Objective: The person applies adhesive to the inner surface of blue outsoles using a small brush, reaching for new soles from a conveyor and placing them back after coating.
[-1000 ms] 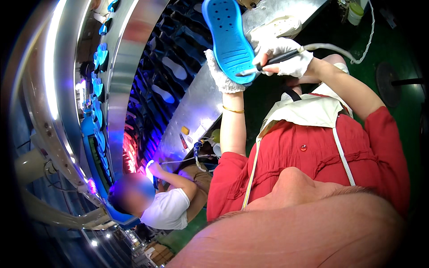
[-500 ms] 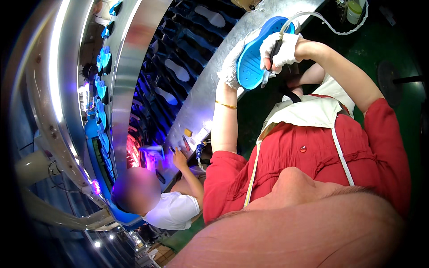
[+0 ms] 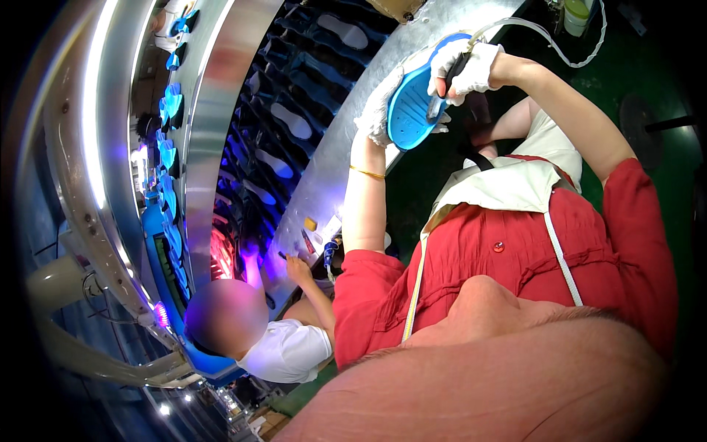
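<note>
My left hand (image 3: 377, 110), in a white glove, grips a blue shoe sole (image 3: 411, 110) by its edge and holds it up in front of me, tilted. My right hand (image 3: 471, 65), also gloved, is closed around a thin black tool (image 3: 444, 87) whose tip rests on the sole. A pale hose (image 3: 541, 33) runs from that hand toward the upper right. A gold bangle sits on my left wrist. My red shirt and pale apron (image 3: 515, 184) fill the view below the hands.
A curved metal conveyor rim (image 3: 324, 177) runs beside my left arm, with dark racks of soles (image 3: 294, 121) behind it. A co-worker in a white shirt (image 3: 287, 350) sits at lower left, a hand (image 3: 298, 267) near purple light. A jar (image 3: 577, 15) stands top right on green floor.
Both hands came down and to the right with the sole, which turned from flat-on to tilted. The tool now lies on the sole. The co-worker's hand shifted along the conveyor.
</note>
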`<state>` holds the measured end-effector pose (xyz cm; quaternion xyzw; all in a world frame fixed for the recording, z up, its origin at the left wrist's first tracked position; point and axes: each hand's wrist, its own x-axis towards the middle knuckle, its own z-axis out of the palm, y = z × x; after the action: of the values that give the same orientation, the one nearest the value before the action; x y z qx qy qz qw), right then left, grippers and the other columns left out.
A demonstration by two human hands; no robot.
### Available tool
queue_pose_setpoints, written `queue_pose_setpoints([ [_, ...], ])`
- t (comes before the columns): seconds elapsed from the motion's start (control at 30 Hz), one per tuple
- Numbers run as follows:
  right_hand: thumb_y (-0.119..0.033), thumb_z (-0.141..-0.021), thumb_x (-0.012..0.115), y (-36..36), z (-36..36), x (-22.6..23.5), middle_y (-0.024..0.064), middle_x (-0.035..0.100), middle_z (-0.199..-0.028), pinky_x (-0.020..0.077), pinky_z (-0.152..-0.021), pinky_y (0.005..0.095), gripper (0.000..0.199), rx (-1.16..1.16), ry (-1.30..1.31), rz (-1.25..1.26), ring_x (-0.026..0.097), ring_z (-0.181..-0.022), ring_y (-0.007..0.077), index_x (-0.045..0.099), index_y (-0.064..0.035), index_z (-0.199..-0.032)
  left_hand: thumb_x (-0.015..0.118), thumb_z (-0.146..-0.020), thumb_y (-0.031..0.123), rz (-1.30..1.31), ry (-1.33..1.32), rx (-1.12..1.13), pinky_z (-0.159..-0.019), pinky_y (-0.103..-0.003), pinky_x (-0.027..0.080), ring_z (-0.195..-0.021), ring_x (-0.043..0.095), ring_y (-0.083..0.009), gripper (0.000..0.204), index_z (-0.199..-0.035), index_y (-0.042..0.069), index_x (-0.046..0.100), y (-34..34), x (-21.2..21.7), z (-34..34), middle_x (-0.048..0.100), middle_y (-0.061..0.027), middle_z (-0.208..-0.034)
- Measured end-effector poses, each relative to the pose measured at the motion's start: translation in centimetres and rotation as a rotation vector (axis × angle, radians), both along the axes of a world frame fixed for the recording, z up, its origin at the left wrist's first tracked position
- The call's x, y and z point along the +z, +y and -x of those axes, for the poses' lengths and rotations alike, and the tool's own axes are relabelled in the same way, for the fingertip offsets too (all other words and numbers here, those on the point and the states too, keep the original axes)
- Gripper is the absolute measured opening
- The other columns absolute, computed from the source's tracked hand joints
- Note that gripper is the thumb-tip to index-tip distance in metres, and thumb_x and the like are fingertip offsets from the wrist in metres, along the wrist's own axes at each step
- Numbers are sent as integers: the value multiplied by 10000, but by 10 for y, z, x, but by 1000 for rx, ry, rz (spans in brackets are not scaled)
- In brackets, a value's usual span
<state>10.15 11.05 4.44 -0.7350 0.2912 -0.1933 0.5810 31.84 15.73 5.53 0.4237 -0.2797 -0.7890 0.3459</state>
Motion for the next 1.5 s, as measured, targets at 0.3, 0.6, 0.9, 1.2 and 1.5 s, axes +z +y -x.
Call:
queue_pose_setpoints([
  [0.3,-73,-721,679,-1,19,28,58,623,-759,497,-613,259,127,-69,-200,-211,595,-688,133,627,-30,-829,417,-912,473,-46,272,209,-844,-555,477,-1005,578,-355,585,-1336,71,382,13,0,9,544,-181,-1195],
  [0.6,-159,-734,695,63,-32,9,58,632,-731,485,-609,248,146,-104,-266,-63,600,-651,125,664,-43,-817,382,-887,515,187,458,673,-866,-418,484,-976,587,-329,632,-1251,2,438,34,-53,10,564,-204,-1148],
  [0.9,-139,-740,709,56,-48,0,37,619,-736,485,-611,252,128,-247,-476,256,593,-665,124,636,-57,-804,399,-892,482,235,464,592,-849,-369,492,-935,592,-265,571,-1204,11,481,46,-46,12,590,-154,-1097],
  [1.2,-159,-785,701,-15,-37,14,72,643,-779,492,-630,249,125,-326,-256,-174,599,-704,136,672,-49,-837,368,-865,588,164,592,489,-967,-497,408,-1090,531,-369,705,-1329,58,392,59,-27,22,508,-210,-1234],
  [1.5,48,-647,680,-10,-34,15,76,628,-806,498,-703,301,154,-49,-431,650,614,-782,220,622,-63,-737,356,-899,559,296,370,609,-865,-448,484,-955,604,-327,631,-1266,55,455,58,-25,8,590,-163,-1120],
])
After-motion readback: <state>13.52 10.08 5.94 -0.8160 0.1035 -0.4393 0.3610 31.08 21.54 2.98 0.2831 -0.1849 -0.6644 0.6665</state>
